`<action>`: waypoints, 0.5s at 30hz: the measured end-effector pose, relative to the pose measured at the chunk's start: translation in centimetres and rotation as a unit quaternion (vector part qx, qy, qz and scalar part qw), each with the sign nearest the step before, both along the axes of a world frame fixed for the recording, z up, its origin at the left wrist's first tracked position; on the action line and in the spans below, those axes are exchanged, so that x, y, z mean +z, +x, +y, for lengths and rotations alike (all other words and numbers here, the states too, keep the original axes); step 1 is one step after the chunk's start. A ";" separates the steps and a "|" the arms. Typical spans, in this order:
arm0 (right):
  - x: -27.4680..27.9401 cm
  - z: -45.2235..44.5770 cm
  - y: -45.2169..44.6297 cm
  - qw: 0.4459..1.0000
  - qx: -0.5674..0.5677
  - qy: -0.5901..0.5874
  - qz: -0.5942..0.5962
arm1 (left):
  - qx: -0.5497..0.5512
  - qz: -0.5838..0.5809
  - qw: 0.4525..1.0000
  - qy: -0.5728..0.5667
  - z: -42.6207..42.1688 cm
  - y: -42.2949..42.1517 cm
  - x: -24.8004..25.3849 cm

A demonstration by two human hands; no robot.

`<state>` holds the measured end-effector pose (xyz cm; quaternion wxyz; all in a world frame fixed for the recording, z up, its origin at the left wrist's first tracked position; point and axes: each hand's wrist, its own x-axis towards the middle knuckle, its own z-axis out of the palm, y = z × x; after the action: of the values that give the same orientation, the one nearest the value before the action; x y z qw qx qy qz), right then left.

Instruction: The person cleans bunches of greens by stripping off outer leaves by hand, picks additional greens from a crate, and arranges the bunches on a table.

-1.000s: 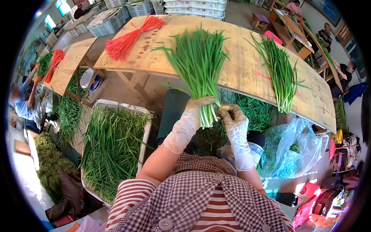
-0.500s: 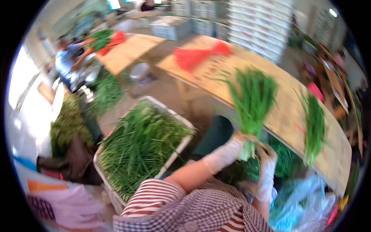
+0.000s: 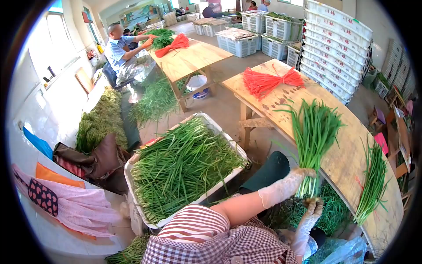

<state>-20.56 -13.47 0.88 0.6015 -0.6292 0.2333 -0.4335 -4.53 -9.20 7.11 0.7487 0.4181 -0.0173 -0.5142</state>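
Note:
My left hand (image 3: 298, 179), in a whitish, dirt-stained glove, is closed around the lower stems of a bunch of garlic chives (image 3: 314, 136). The bunch stands nearly upright, leaves fanning out at the top, in front of the table edge. My gloved right hand (image 3: 311, 212) is just below, its fingers curled by the cut stem ends; whatever they grip is hidden. A second, smaller bunch of chives (image 3: 372, 185) lies on the wooden table (image 3: 338, 103) to the right. Left of my arms stands a white crate (image 3: 237, 147) heaped with loose chives (image 3: 184, 163).
Red ties (image 3: 272, 81) lie on the table's far end. Below its edge are loose green leaves (image 3: 329, 211) and a clear bluish plastic bag (image 3: 345, 253). Stacked white crates (image 3: 336, 48) stand behind. Another person (image 3: 121, 48) sits at a second table (image 3: 198, 55).
The view has swung left and become sharper, so the scene sits further right. My left hand keeps its hold on the bunch, and my right hand stays by the stem ends.

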 end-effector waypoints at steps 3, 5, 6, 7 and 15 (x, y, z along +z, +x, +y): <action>-9.0 -1.2 -3.6 0.995 -0.022 0.022 0.094 | 0.035 -0.034 0.997 -0.056 -0.5 2.6 1.2; -10.7 -2.1 -8.0 0.813 0.025 -0.228 0.535 | -0.027 0.014 0.988 -0.149 -0.1 3.1 3.7; -7.3 -1.2 -8.9 0.714 0.121 -0.347 0.597 | -0.050 0.014 0.986 -0.158 0.7 2.5 5.6; -4.0 -1.2 -8.5 0.594 0.227 -0.443 0.633 | -0.072 0.010 0.983 -0.169 1.4 2.1 7.5; 9.3 -4.1 -3.7 0.971 0.085 0.091 0.203 | -0.129 -0.022 0.986 -0.101 -0.6 -1.3 4.6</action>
<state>-24.22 -17.57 10.16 0.6309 -0.6644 0.3345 -0.2206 -5.85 -9.84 11.69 0.7137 0.3455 -0.1393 -0.5931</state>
